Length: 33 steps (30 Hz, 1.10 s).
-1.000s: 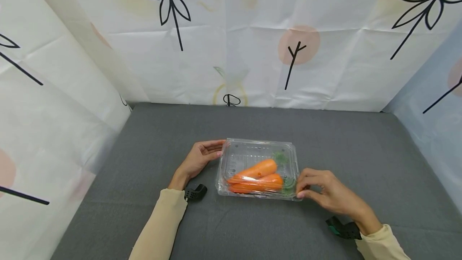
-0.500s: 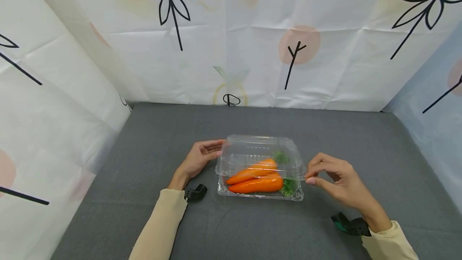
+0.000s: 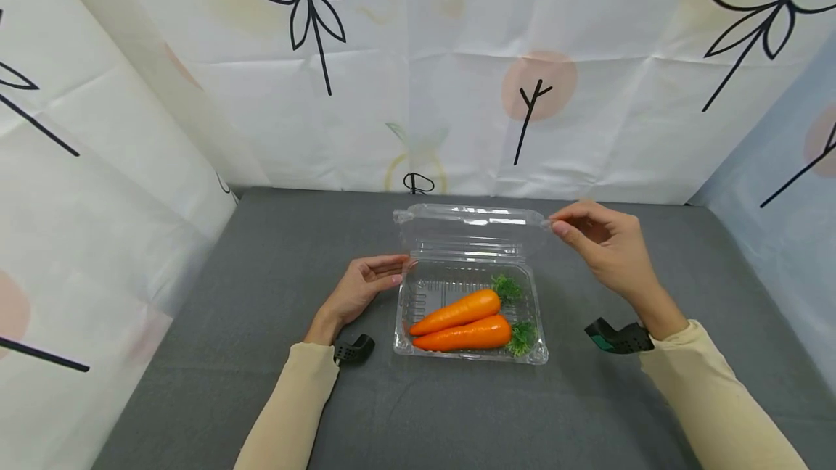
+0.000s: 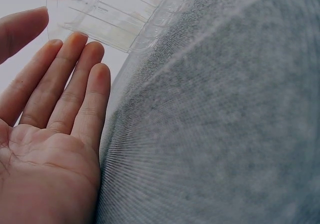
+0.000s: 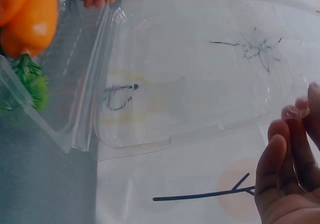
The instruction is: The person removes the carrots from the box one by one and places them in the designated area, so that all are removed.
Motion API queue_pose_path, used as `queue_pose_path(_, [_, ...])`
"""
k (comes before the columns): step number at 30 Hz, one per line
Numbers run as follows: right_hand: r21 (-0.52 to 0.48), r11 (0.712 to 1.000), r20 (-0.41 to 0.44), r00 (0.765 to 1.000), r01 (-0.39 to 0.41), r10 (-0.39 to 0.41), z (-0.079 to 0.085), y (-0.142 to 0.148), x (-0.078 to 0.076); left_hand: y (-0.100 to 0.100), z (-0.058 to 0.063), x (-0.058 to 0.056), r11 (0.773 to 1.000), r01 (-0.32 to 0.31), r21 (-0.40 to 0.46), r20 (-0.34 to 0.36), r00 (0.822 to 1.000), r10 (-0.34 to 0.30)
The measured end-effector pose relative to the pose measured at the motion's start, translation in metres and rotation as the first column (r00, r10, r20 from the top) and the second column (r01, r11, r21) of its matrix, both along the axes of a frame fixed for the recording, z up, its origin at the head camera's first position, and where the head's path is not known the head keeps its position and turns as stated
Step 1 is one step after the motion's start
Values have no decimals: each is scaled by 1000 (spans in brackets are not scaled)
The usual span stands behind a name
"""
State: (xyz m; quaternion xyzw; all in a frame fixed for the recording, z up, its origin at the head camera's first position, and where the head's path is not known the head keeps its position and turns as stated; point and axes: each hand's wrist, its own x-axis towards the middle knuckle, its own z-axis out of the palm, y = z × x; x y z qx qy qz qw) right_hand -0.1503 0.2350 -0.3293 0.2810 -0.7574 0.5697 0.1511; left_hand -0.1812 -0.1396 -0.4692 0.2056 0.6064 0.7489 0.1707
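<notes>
A clear plastic clamshell container [image 3: 470, 355] sits on the grey cloth with its hinged lid [image 3: 473, 227] raised upright at the back. Two orange carrots [image 3: 462, 332] with green tops [image 3: 521, 338] lie side by side inside the base. My right hand [image 3: 601, 245] pinches the lid's right front corner between thumb and fingers; the right wrist view shows this hand [image 5: 295, 164] at the lid's edge. At the container's back left corner, my left hand [image 3: 367, 285] rests with straight fingers against the side. The left wrist view shows its fingertips [image 4: 95, 51] right at the plastic wall.
Grey cloth [image 3: 313, 231] covers the table. A white printed curtain [image 3: 457, 122] rises behind the table's back edge, with more fabric along the left and right sides. Each wrist wears a black strap device [image 3: 355, 348].
The right hand has lifted the lid from lying over the carrots, swinging it up and back to upright. The left hand stays in place at the container's left side.
</notes>
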Motion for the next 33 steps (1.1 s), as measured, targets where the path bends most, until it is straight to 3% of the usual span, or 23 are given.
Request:
queue_pose_path(4, [-2,997,132,989,71,-71,2,-2,-24,0,0,0,1000,-4,-5,2,1000,4])
queue_pose_path(11, [-15,998,240,969,60,-55,-5,-5,-60,1,0,1,1000,-13,-8,12,1000,13])
queue_pose_path(18, [-10,999,341,939,47,-41,-25,-3,-85,1,1,2,1000,-13,-16,10,1000,13])
queue_pose_path(23, [-12,999,435,900,33,-25,-41,-2,-95,1,0,1,1000,-15,-16,16,1000,15])
queue_pose_path(30, [-4,1000,572,820,20,-14,-59,-2,-103,0,2,1,1000,-13,-16,8,1000,13])
queue_pose_path(33, [27,1000,598,802,-14,-5,-65,-1,-102,0,3,1,1000,-5,-15,6,1000,5])
